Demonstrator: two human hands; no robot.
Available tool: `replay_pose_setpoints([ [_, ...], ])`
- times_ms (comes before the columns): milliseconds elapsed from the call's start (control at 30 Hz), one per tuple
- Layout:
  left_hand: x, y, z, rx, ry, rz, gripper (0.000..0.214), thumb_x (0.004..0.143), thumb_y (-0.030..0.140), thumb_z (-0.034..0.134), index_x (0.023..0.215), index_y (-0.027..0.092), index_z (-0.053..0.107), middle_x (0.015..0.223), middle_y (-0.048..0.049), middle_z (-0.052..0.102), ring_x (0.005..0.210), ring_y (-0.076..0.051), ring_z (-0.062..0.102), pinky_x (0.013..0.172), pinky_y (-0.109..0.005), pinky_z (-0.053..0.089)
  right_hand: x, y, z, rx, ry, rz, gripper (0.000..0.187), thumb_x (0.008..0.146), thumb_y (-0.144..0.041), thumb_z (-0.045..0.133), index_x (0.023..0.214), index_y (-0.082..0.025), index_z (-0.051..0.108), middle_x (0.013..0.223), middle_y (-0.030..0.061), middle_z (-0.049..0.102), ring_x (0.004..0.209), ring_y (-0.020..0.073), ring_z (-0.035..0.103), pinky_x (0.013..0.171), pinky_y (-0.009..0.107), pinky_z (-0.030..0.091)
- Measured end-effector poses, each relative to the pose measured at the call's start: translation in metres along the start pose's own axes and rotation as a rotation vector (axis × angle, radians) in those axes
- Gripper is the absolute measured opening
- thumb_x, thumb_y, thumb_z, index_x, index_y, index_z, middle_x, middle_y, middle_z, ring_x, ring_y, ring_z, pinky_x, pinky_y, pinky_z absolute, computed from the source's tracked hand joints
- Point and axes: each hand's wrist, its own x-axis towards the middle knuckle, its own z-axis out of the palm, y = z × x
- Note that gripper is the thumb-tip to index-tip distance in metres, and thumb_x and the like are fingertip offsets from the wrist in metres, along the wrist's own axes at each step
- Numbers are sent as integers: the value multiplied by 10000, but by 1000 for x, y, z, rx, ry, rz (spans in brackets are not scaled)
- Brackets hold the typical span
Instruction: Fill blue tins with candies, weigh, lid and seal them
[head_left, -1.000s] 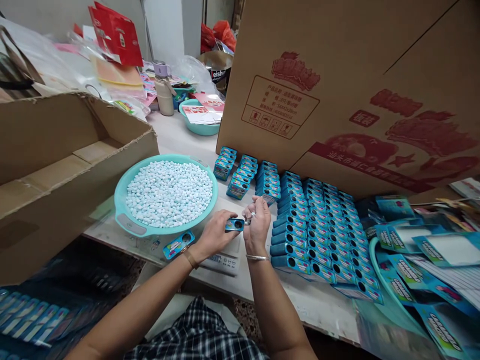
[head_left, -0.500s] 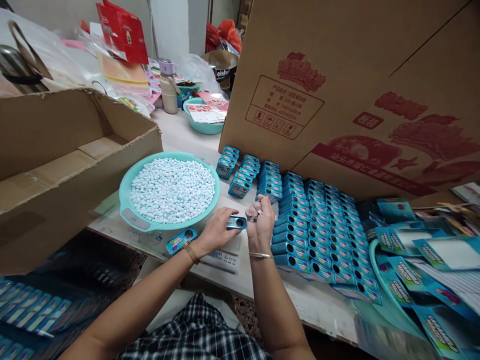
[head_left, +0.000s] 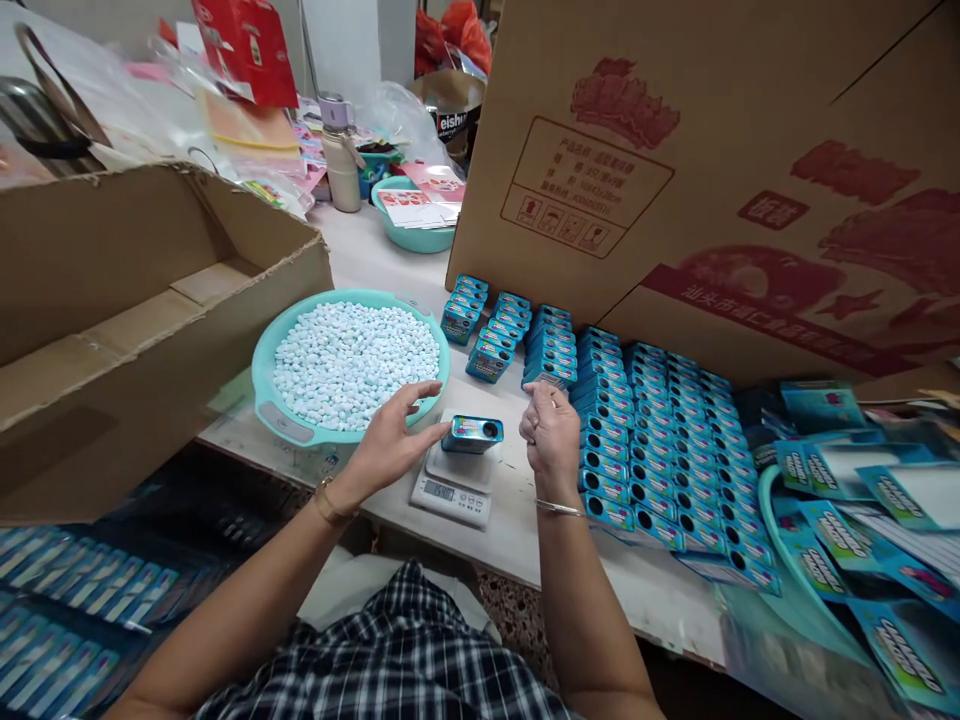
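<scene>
A small blue box with a dark round hole in its top stands on the white digital scale. Beside its left end is my left hand, fingers spread, the thumb reaching to the box's edge. My right hand is closed in a fist right of the scale, in front of the rows of boxes; whatever it may hold is hidden. Left of the scale, a turquoise basin contains many small white and pale blue candies.
Rows of similar blue boxes stand at the right, before a large printed carton. An open cardboard box is at the left. A basin of flat blue packaging lies far right. A bottle stands behind.
The blue box has gone from my left hand onto the scale, and that hand has opened and drawn left. My right fist, which showed white candies, has moved right, away from the box.
</scene>
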Motion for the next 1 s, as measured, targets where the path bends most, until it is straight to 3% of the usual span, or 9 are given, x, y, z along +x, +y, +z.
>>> replay_pose_setpoints([
  [167,-12,6,0,-38,46,-37,417,853,355,658,1240,221,579,1295,-88,611,1206,-239,571,983,-401,502,7,9,7,-39,-14,-42,387,750,-541,722,818,-172,628,482,-127,263,379,23,201,363,167,148],
  [300,-46,3,10,100,164,78,324,892,274,602,1212,223,582,1198,-87,640,1139,-225,597,958,-393,518,5,11,-9,27,107,-76,380,767,-544,703,834,-184,599,493,-130,276,376,29,214,357,165,160],
  [333,-61,-4,15,159,159,129,317,895,245,591,1212,228,581,1175,-86,645,1123,-222,602,967,-398,514,2,12,-17,40,140,-70,381,771,-545,698,844,-187,592,496,-132,280,374,29,215,356,166,164],
  [433,-109,-44,32,322,-9,306,361,890,173,571,1242,250,576,1175,-93,646,1131,-234,597,989,-417,504,-16,21,-42,48,200,-16,387,777,-543,699,867,-187,580,502,-137,285,371,27,217,359,166,172],
  [567,-154,-103,44,438,-22,317,431,896,123,529,1309,244,541,1182,-105,651,1124,-241,601,979,-436,508,-43,35,-68,41,224,66,382,767,-525,720,874,-182,589,492,-139,292,364,25,215,355,164,173],
  [700,-158,-122,44,443,-41,282,375,914,117,495,1255,239,592,1157,-97,668,1091,-231,612,964,-412,515,-59,40,-78,51,237,123,372,770,-507,728,879,-172,609,487,-136,294,361,22,213,350,160,179],
  [867,-145,-111,39,410,5,264,366,923,97,463,1237,232,595,1133,-91,655,1065,-211,605,935,-369,520,-63,37,-76,44,219,135,370,771,-501,732,881,-168,614,492,-132,299,365,21,222,353,159,175],
  [1000,-137,-102,35,539,-16,208,419,910,84,448,1288,228,556,1175,-94,632,1094,-243,579,949,-398,513,-60,30,-68,28,149,155,372,758,-495,747,881,-170,614,498,-127,308,372,21,228,363,160,170],
])
